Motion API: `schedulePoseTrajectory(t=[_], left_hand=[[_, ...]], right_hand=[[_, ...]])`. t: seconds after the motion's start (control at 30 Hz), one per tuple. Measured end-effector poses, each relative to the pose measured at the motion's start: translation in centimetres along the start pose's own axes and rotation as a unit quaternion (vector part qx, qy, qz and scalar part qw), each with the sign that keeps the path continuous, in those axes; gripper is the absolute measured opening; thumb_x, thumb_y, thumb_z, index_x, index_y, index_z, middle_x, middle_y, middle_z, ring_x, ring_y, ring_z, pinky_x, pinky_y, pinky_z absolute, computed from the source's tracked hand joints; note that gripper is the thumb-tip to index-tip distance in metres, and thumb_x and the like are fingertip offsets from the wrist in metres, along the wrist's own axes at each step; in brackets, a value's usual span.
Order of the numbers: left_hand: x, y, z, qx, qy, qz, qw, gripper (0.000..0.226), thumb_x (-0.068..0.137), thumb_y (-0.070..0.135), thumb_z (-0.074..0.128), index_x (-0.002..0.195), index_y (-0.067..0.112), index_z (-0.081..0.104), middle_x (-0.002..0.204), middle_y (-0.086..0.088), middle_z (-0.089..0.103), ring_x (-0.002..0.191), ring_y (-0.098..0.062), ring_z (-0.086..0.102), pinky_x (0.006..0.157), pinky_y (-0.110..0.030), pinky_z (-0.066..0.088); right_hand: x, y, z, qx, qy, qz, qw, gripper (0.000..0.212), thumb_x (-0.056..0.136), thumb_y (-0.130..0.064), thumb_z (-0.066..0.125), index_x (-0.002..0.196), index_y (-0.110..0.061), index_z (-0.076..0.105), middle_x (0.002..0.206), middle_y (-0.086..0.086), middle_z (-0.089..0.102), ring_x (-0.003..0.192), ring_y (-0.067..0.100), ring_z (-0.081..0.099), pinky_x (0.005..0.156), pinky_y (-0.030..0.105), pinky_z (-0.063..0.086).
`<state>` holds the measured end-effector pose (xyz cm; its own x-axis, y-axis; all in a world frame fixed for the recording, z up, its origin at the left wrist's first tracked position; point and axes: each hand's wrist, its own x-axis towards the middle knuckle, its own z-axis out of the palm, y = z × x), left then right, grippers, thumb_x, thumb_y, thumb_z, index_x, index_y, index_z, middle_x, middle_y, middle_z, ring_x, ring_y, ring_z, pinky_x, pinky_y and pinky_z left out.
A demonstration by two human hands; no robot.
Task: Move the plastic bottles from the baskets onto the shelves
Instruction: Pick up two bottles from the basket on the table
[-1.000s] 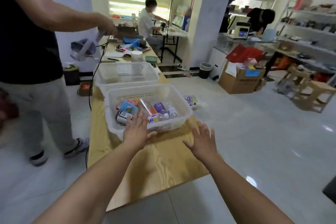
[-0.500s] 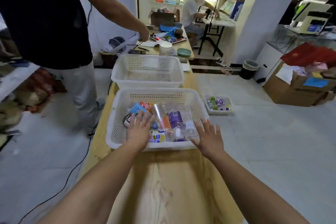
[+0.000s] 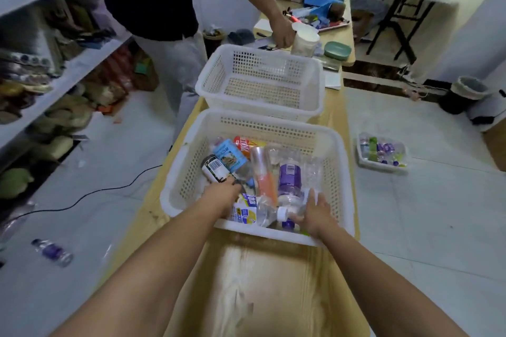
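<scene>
While the bottles [image 3: 289, 178] lie heaped in the near basket [image 3: 332, 172], both hands are down inside it. At the basket's left side the left hand [image 3: 223, 194] sits against the foot of a dark bottle [image 3: 216, 171]; its fingers dip out of sight, so I cannot tell whether they grip. At the basket's near right corner the right hand [image 3: 315, 209] lies with fingers fairly straight and loose, resting on clear plastic beside a white-capped bottle [image 3: 273, 213] and clasping nothing. The bottles look mostly empty, so they are probably light, thin-walled and apt to dent or skid under a hard squeeze. Taking each round the middle of its body, or by the stiffer neck under the cap, looks safest. Left of the basket stand the shelves [image 3: 68, 74]; beyond it sits a far basket [image 3: 216, 71].
</scene>
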<state>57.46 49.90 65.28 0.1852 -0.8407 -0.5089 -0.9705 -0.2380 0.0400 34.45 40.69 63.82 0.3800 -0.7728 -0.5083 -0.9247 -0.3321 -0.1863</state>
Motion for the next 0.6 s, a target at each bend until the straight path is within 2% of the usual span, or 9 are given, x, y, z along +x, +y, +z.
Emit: schedulePoseTrajectory(t=[0.1, 0.17, 0.23, 0.3, 0.37, 0.43, 0.5, 0.53, 0.6], left_hand=[[1.2, -0.5, -0.6, -0.005, -0.055, 0.025, 0.998, 0.087, 0.069, 0.008, 0.079, 0.142, 0.031, 0.037, 0.148, -0.01, 0.019, 0.128, -0.032, 0.04, 0.1, -0.047, 0.044], [2.0, -0.6, -0.9, 0.011, -0.09, 0.041, 0.995, 0.094, 0.065, 0.013, 0.084, 0.142, 0.034, 0.034, 0.148, -0.011, 0.017, 0.132, -0.033, 0.032, 0.102, -0.049, 0.042], [2.6, -0.7, -1.2, 0.013, -0.11, 0.056, 0.992, 0.094, 0.065, 0.016, 0.085, 0.141, 0.034, 0.034, 0.144, -0.01, 0.02, 0.132, -0.033, 0.028, 0.103, -0.05, 0.04], [2.9, -1.2, -1.2, -0.004, -0.117, 0.071, 0.991, 0.088, 0.067, 0.017, 0.083, 0.139, 0.033, 0.036, 0.141, -0.008, 0.024, 0.13, -0.032, 0.029, 0.105, -0.047, 0.037], [2.8, -1.8, -1.2, -0.04, -0.111, 0.087, 0.989, 0.078, 0.071, 0.017, 0.08, 0.137, 0.03, 0.039, 0.136, -0.008, 0.029, 0.126, -0.032, 0.033, 0.105, -0.043, 0.036], [2.5, -2.6, -1.0, -0.13, -0.091, 0.096, 0.983, 0.065, 0.076, 0.012, 0.075, 0.133, 0.021, 0.044, 0.131, -0.01, 0.037, 0.121, -0.029, 0.039, 0.101, -0.037, 0.038], [1.8, -3.8, -0.6, -0.297, -0.075, 0.085, 0.948, 0.05, 0.077, 0.0, 0.073, 0.119, 0.014, 0.049, 0.118, -0.008, 0.048, 0.112, -0.027, 0.05, 0.087, -0.032, 0.048], [1.3, -4.4, -0.4, -0.393, -0.072, 0.07, 0.914, 0.05, 0.075, -0.007, 0.073, 0.114, 0.014, 0.049, 0.11, -0.005, 0.053, 0.105, -0.025, 0.054, 0.078, -0.03, 0.052], [0.4, -5.2, 0.3, -0.534, -0.064, 0.017, 0.843, 0.064, 0.071, -0.012, 0.075, 0.12, 0.017, 0.045, 0.105, 0.0, 0.061, 0.097, -0.018, 0.06, 0.074, -0.025, 0.053]], right_hand=[[1.4, -0.4, 1.2, 0.013, -0.027, 0.033, 0.999, 0.127, 0.07, -0.064, 0.068, 0.15, -0.011, -0.015, 0.155, 0.022, -0.02, 0.145, 0.037, -0.007, 0.116, 0.047, 0.012], [2.5, 0.1, 2.0, -0.005, -0.045, 0.038, 0.998, 0.138, 0.048, -0.082, 0.058, 0.153, -0.015, -0.002, 0.154, 0.018, -0.026, 0.144, 0.04, -0.014, 0.117, 0.048, 0.006], [3.7, 0.7, 3.0, -0.01, -0.063, 0.054, 0.996, 0.146, 0.032, -0.087, 0.042, 0.153, -0.02, -0.003, 0.154, 0.015, -0.03, 0.142, 0.039, -0.022, 0.116, 0.048, -0.001], [4.4, 1.1, 3.7, 0.003, -0.071, 0.064, 0.995, 0.148, 0.036, -0.086, 0.05, 0.151, -0.022, -0.016, 0.153, 0.014, -0.033, 0.141, 0.038, -0.026, 0.115, 0.047, -0.006], [3.2, 0.3, 2.8, 0.014, -0.06, 0.056, 0.997, 0.147, 0.049, -0.079, 0.066, 0.147, -0.021, -0.027, 0.151, 0.015, -0.035, 0.141, 0.038, -0.026, 0.116, 0.048, -0.006], [2.4, -0.2, 2.1, 0.022, -0.05, 0.055, 0.997, 0.144, 0.061, -0.069, 0.073, 0.144, -0.017, -0.032, 0.151, 0.018, -0.033, 0.143, 0.038, -0.021, 0.116, 0.048, -0.003], [1.9, -0.5, 1.7, 0.016, -0.043, 0.054, 0.997, 0.14, 0.066, -0.063, 0.074, 0.144, -0.014, -0.031, 0.151, 0.023, -0.029, 0.144, 0.039, -0.017, 0.117, 0.047, 0.002], [1.7, -0.5, 1.6, 0.009, -0.038, 0.051, 0.998, 0.14, 0.065, -0.063, 0.074, 0.145, -0.013, -0.029, 0.152, 0.024, -0.028, 0.144, 0.039, -0.017, 0.117, 0.047, 0.002], [1.5, -0.5, 1.4, -0.005, -0.02, 0.044, 0.999, 0.137, 0.065, -0.068, 0.071, 0.147, -0.012, -0.024, 0.153, 0.022, -0.025, 0.144, 0.037, -0.018, 0.117, 0.047, 0.001]])
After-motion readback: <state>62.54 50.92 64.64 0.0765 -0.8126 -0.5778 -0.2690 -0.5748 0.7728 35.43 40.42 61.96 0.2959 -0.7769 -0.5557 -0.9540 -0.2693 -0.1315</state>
